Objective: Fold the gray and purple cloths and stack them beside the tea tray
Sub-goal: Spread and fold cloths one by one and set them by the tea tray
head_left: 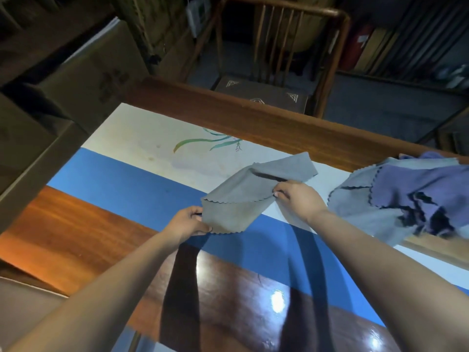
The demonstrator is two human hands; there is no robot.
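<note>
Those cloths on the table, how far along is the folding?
Nothing looks finished: no folded stack is in view. In hand: the left hand and right hand hold one gray cloth half doubled over above the table runner. Left: the heap of gray and purple cloths at the right lies crumpled.

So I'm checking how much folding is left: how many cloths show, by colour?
Gray: 2, one gray cloth held by left hand and right hand, one in the pile.
Purple: 1, purple cloth on that pile.
Total: 3 visible.
</note>
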